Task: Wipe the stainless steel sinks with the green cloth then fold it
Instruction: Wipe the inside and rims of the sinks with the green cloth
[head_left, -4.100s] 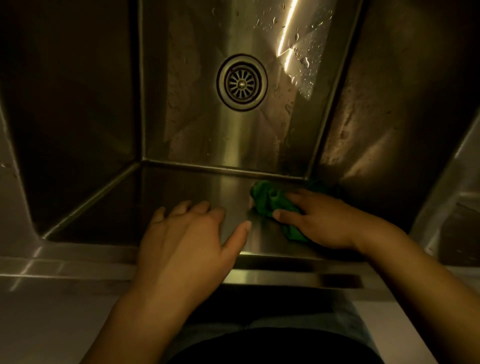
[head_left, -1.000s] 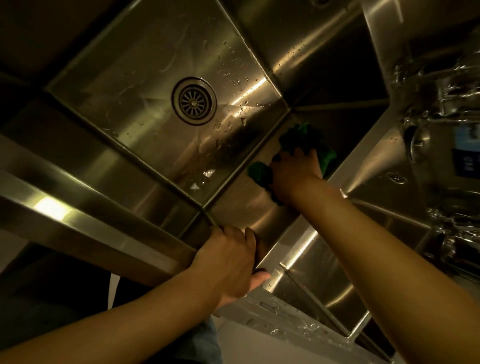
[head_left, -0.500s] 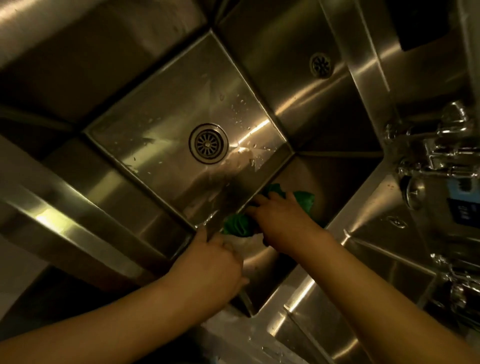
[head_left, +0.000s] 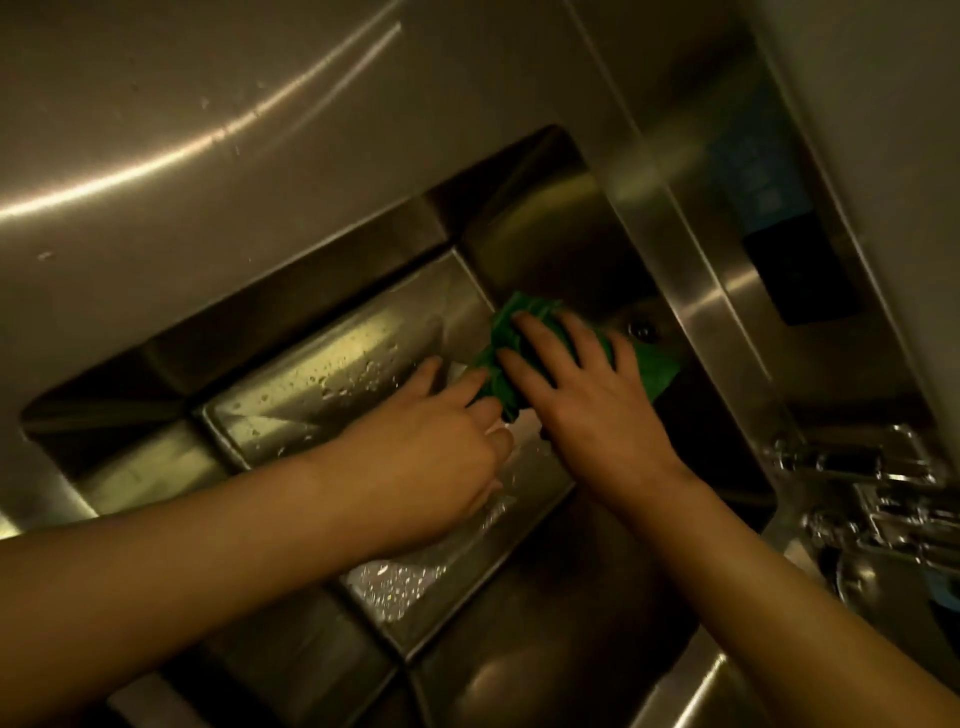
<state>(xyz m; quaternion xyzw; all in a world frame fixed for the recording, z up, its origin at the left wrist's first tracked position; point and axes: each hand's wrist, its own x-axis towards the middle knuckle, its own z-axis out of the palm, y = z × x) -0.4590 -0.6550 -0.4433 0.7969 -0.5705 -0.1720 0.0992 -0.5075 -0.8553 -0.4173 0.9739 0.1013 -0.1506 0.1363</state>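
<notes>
Here, two hands are meeting on one green cloth (head_left: 655, 370) inside one sink (head_left: 311, 358). The right hand (head_left: 587, 400) is pressing it, fingers spread, where the wet floor meets a wall. The left hand (head_left: 431, 447) is touching its edge, though I cannot tell whether it is pinching it.

Two bare hands show, the left hand (head_left: 431, 447) and the right hand (head_left: 587, 410), each on a bare forearm (head_left: 208, 561) that runs uncovered to the picture's edge. The fingers (head_left: 550, 345) are slim and bare. Dim yellowish light blurs finer detail.
</notes>
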